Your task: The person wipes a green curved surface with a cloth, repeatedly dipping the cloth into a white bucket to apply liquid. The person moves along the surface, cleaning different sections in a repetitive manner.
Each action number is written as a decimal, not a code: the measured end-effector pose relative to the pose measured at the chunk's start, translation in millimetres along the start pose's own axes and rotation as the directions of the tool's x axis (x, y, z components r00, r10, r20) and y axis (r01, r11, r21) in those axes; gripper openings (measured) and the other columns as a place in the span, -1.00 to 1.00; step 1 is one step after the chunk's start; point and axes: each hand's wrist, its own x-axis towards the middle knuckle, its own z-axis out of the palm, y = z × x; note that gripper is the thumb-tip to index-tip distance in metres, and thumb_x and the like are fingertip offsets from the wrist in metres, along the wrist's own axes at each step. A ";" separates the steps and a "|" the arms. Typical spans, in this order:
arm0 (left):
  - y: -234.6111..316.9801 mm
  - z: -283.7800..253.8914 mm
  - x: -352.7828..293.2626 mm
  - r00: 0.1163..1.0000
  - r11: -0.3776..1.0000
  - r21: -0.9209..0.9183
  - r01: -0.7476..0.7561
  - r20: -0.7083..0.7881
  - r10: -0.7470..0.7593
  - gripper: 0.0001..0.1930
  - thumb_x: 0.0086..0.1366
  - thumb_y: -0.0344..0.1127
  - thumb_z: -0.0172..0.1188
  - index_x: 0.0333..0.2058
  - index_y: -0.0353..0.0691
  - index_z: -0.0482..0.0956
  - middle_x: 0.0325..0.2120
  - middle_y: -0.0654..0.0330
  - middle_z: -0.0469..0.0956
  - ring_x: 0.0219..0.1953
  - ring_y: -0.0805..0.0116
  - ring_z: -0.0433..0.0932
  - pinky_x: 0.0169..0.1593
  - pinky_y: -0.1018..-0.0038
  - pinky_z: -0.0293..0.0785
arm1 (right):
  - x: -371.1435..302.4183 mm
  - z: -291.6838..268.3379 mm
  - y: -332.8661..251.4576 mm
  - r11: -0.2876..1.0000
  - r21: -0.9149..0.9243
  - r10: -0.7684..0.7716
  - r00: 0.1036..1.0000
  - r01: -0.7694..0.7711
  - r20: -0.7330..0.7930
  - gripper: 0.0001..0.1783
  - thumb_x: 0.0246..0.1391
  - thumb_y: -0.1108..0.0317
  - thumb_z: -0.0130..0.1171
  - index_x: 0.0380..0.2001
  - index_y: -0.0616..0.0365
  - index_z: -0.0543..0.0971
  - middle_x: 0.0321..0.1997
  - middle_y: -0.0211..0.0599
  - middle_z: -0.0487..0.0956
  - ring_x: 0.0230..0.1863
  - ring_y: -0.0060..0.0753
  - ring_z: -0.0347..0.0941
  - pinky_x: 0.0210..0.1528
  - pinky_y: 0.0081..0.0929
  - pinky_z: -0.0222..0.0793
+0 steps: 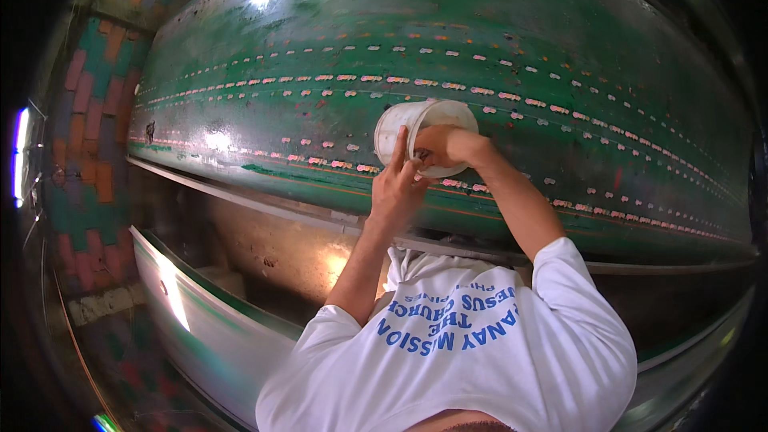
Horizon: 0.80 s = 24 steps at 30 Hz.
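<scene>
A white plastic bucket (387, 130) lies tilted over the long green tabletop (336, 20), with its mouth toward the right. My left hand (397, 188) grips it at the rim, one finger stretched along its outer side. Into the mouth reaches my right hand (445, 146); its fingertips are hidden inside, so what they hold, if anything, does not show. Small pinkish-white shapes (398, 80) run in long curved rows across the tabletop, beyond the bucket and on both sides of it. They are too small to name.
The table's pale front edge (240, 192) runs just ahead of my body. Behind me on the left stands another long surface with a shiny side (192, 304). A floor of coloured blocks (100, 128) lies past the table's left end. Glare spots sit on the green top.
</scene>
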 end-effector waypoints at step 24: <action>-224.1 -95.5 -42.6 0.772 0.766 -0.607 0.212 -0.377 -0.511 -0.31 0.06 -0.49 0.72 -0.04 -0.15 0.32 0.18 0.01 0.46 0.01 0.38 0.58 -0.22 0.60 0.60 | -99.8 26.3 217.4 0.534 0.205 0.483 0.096 -0.820 -0.870 -0.45 0.27 0.12 0.40 0.29 -0.03 0.63 0.10 -0.08 0.54 0.13 0.07 0.49 0.23 0.01 0.44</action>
